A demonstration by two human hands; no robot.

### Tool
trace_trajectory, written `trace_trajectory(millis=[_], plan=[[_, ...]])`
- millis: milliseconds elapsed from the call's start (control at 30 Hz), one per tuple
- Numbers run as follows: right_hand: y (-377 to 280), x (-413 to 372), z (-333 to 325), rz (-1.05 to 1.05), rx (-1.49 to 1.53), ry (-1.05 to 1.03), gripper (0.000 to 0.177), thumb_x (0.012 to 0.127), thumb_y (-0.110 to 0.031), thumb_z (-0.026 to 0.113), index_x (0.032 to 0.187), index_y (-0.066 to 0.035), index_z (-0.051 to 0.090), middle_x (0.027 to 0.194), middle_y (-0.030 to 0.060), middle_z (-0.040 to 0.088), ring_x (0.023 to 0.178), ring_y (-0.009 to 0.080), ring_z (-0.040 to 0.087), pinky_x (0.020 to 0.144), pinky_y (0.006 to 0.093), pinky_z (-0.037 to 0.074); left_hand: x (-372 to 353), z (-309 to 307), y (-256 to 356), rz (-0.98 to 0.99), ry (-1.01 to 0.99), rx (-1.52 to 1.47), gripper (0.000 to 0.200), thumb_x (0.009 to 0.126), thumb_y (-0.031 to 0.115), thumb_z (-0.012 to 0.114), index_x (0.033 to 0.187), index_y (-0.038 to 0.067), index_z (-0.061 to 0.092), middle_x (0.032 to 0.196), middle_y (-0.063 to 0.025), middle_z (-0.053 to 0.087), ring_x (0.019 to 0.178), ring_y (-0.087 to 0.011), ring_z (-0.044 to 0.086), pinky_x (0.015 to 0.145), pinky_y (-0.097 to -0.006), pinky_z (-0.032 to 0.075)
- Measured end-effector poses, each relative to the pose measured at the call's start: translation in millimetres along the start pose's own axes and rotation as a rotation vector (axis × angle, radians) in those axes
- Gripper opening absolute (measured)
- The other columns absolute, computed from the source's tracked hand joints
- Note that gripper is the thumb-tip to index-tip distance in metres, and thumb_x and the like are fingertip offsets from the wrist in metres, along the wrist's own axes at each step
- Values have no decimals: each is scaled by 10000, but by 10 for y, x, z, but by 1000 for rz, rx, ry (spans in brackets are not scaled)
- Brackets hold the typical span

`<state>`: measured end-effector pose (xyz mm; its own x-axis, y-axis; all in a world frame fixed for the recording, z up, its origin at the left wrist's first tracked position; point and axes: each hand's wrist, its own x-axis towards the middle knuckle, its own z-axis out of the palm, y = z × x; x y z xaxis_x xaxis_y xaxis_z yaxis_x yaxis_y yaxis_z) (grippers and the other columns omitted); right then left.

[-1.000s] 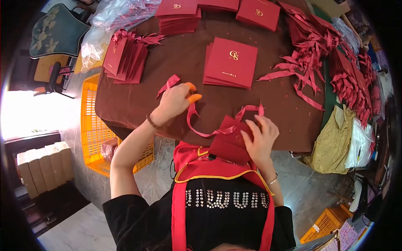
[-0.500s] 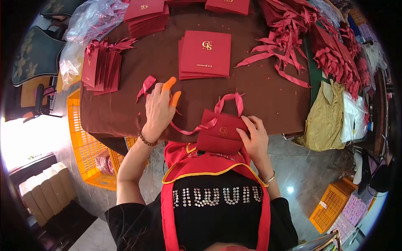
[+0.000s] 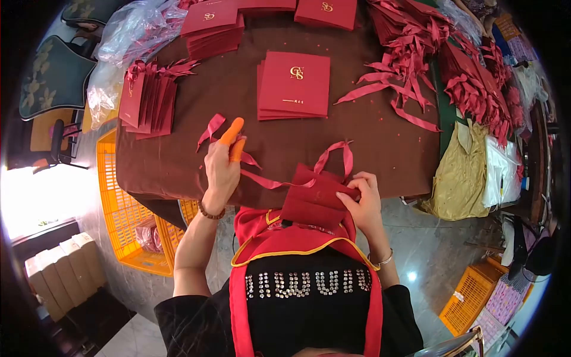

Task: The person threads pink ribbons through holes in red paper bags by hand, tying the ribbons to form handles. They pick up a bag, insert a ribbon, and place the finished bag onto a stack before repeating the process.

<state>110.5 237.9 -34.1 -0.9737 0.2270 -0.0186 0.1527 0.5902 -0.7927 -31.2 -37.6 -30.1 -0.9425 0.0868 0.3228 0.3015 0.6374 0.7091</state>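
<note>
My left hand (image 3: 221,169), with orange finger covers on two fingertips, is closed over a loose red ribbon (image 3: 266,181) above the table. The ribbon's free end sticks out beyond my fingers, and its other side runs to a small dark-red paper gift bag (image 3: 315,199). That bag lies tilted at the table's front edge, against my red apron (image 3: 285,241). A ribbon handle (image 3: 347,156) loops up from its far side. My right hand (image 3: 363,199) grips the bag's right edge between thumb and fingers.
A stack of flat red bags (image 3: 294,83) lies mid-table on the brown cloth (image 3: 380,172). Finished-looking bags with ribbons stand at the left (image 3: 148,104); ribboned bags pile up at the right (image 3: 410,59). Orange crates (image 3: 128,226) stand on the floor.
My left hand's fingers have come together on the ribbon. The bag has tilted and turned in my right hand, so its gold mark shows less plainly. The whole view has shifted slightly.
</note>
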Motion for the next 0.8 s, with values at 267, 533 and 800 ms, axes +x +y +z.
trace_trajectory(millis=[267,533,800], plan=[[101,5,-190,-19,73,-140,210,821,-133,655,956,22,616,1080,79,481,886,147,521,720,234,429,-282,125,547,-240,-555,-483,335,877,4,573,1206,8,513,887,-57,647,736,-69,584,635,-205,481],[-283,391,-250,266,476,-470,130,830,-128,654,876,-19,601,833,-47,533,781,44,496,691,199,408,-398,140,778,434,-443,-130,288,742,37,690,1025,81,663,820,-92,619,738,-270,583,638,-339,470],[-277,374,49,384,854,-596,226,792,-40,679,973,-39,543,848,-18,589,754,35,547,674,190,458,-521,241,742,261,-356,-166,231,752,64,688,980,85,654,808,-76,621,744,-266,565,657,-343,431]])
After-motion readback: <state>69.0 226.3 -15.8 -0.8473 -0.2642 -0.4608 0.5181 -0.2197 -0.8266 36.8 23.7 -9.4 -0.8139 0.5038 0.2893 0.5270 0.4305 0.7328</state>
